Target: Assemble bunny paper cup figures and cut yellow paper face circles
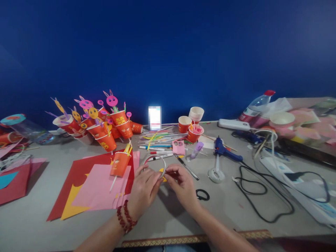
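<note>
Head view: left of the glue gun (224,151), left hand (147,183) and right hand (182,182) pinch a probably light, springy ring (165,163), best held by its edge.

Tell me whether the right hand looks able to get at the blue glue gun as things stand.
Probably yes, once the right hand leaves the pale ring: nothing tall stands before the glue gun, only a low pen and clear tape roll near the way.
</note>
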Tool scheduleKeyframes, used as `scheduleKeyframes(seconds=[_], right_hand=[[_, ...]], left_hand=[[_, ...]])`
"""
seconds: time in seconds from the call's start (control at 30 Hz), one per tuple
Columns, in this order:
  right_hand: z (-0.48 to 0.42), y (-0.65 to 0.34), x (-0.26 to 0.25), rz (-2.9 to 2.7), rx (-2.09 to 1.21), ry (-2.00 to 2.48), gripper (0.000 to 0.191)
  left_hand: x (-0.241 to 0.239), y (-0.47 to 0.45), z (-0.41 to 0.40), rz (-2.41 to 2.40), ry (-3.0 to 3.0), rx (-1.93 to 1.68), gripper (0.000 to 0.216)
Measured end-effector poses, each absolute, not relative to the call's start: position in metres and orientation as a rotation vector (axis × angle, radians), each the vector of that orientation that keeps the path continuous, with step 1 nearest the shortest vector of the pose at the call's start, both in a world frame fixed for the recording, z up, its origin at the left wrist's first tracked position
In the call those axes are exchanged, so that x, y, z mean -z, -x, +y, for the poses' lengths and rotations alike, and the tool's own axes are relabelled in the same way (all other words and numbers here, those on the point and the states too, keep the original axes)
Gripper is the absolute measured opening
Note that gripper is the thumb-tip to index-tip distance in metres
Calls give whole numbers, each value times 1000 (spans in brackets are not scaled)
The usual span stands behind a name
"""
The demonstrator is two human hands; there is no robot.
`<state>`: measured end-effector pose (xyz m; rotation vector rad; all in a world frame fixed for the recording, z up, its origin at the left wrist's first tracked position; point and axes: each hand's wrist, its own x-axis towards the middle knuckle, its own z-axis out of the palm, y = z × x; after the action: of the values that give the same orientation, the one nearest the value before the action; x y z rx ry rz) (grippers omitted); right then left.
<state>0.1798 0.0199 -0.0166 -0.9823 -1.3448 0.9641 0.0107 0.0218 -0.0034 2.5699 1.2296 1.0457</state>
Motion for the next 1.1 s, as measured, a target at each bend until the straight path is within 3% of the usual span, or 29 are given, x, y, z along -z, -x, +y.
scheduleKeyframes(seconds=[0.6, 0.83, 0.93, 1.1], right_hand=[[21, -187, 11, -1423, -966, 926, 11], [20, -183, 20, -1352, -1085, 931, 8], [21, -183, 20, -1346, -1068, 949, 13], [21, -185, 16, -1443, -972, 928, 5]], left_hand=[[6, -8, 25, 1194, -2461, -1116, 12], [6, -3, 23, 1162, -2449, -1080, 30], [5, -3, 23, 1166, -2452, -1055, 32], [3, -5, 24, 1175, -2454, -1037, 31]])
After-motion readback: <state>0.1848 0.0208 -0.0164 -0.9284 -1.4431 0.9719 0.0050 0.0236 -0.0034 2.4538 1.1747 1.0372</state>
